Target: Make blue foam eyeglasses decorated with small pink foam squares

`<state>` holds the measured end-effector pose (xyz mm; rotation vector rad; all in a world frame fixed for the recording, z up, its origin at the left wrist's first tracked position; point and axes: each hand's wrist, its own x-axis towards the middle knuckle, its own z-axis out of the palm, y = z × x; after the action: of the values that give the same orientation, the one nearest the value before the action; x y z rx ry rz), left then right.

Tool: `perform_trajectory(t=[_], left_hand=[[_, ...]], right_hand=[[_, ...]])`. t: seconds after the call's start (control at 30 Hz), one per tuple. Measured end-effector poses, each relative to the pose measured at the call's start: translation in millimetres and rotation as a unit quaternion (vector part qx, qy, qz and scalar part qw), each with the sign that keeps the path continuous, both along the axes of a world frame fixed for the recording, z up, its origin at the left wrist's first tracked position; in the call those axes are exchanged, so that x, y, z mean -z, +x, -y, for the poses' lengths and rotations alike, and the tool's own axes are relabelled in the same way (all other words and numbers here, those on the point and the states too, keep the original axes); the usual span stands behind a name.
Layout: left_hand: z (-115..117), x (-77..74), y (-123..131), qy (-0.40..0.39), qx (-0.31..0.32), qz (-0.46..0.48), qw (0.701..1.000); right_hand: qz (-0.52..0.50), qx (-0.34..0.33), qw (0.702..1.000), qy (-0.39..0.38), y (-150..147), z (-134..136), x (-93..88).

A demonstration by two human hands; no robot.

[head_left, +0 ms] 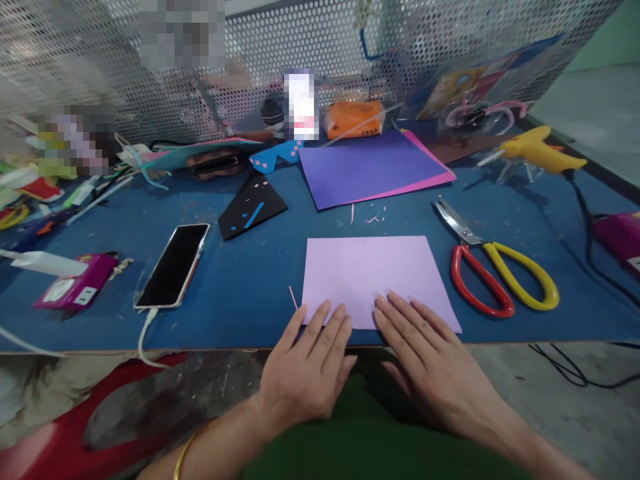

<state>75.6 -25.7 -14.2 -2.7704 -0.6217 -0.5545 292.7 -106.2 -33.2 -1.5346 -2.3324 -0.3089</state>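
Observation:
A light purple sheet of paper (370, 267) lies flat at the front edge of the blue table. My left hand (310, 363) rests on its near left corner, fingers stretched out. On the near edge, right of the middle, my right hand (430, 353) lies flat with straight fingers. Both thumbs hang below the table edge. Scissors (467, 233) with one red and one yellow handle lie partly open to the right of the paper. Beyond it are a darker purple sheet (370, 167) over a pink one (430, 177), and small pink paper scraps (373, 219).
A phone (175, 267) on a white cable and a magenta power block (77, 283) lie left. Behind are a black paper piece (253, 207), blue paper glasses (275, 157) and an orange packet (355, 119). A yellow glue gun (540, 150) stands back right. Perforated mesh (260, 40) borders the table.

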Motion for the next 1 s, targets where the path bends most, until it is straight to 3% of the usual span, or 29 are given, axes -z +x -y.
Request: perform_trajectory(t=[0.2, 0.4, 0.53, 0.7, 0.83, 1.0], left_hand=[[-1, -9.5, -30, 0.023, -0.056, -0.052, 0.997], [8, -10.8, -32, 0.013, -0.106, 0.023, 0.994], [6, -12.4, -24, 0.014, -0.074, 0.037, 0.996], [-1, -2.9, -1, 0.010, 0.038, -0.015, 0.999], [1, 7.0, 7, 0.018, 0.020, 0.010, 1.000], [3, 4.6, -14, 0.024, -0.013, 0.020, 0.999]], right_hand=[[-0.017, 0.003, 1.000, 0.005, 1, -1, 1.2], [-0.030, 0.001, 0.999, 0.018, 1, -2, 3.6], [-0.028, 0.001, 0.999, 0.027, 1, -2, 2.4], [-0.018, -0.005, 1.000, 0.009, -1, 0, 0.4], [-0.021, 0.001, 1.000, 0.008, -2, 0, 1.5], [-0.033, 0.008, 0.999, 0.037, 7, 8, 5.2]])
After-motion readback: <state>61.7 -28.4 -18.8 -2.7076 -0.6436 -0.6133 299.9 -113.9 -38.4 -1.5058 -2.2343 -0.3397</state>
